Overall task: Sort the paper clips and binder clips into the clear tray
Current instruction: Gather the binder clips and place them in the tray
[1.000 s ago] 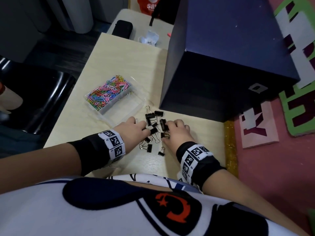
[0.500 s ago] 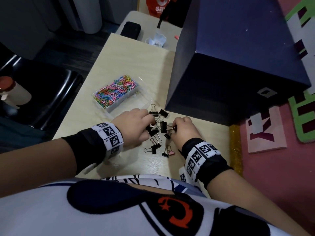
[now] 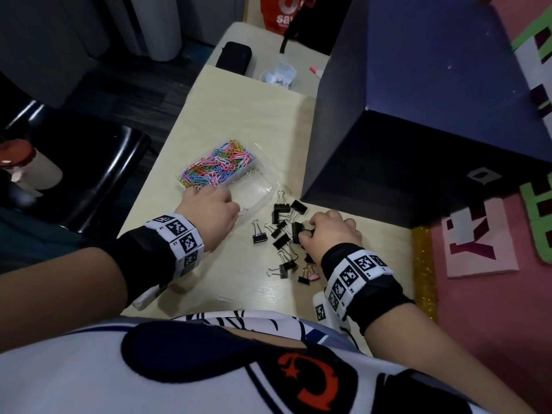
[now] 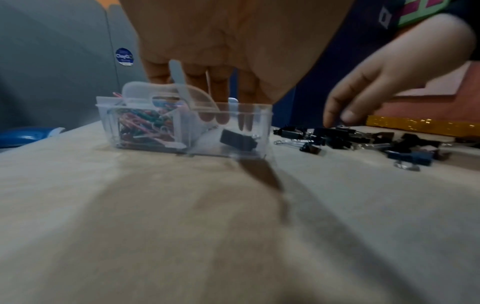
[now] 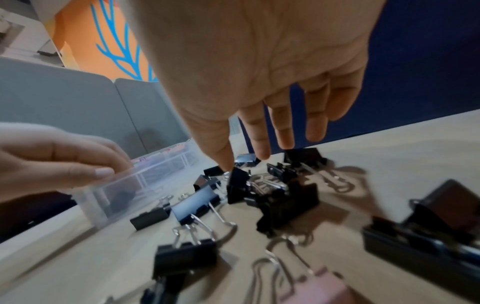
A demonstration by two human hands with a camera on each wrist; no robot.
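Note:
The clear tray (image 3: 270,191) lies on the tan table, its far compartment full of coloured paper clips (image 3: 219,167). My left hand (image 3: 209,213) hovers over the near compartment with its fingers (image 4: 221,86) hanging down inside. One black binder clip (image 4: 237,140) lies loose on that compartment's floor, below the fingers. Right of the tray is a scatter of black binder clips (image 3: 282,239) and one pink binder clip (image 3: 314,276). My right hand (image 3: 304,234) is in that pile. Its thumb and forefinger pinch an upright black binder clip (image 5: 237,185).
A tall dark blue box (image 3: 418,115) walls off the table just behind the pile. A stray paper clip (image 3: 222,297) lies near the front edge. A black chair (image 3: 89,174) stands left of the table. A gold glitter strip (image 3: 422,264) lines the right edge.
My left hand left the binder clip pile and moved left to the tray, where a black clip now lies. My right hand stayed in the pile.

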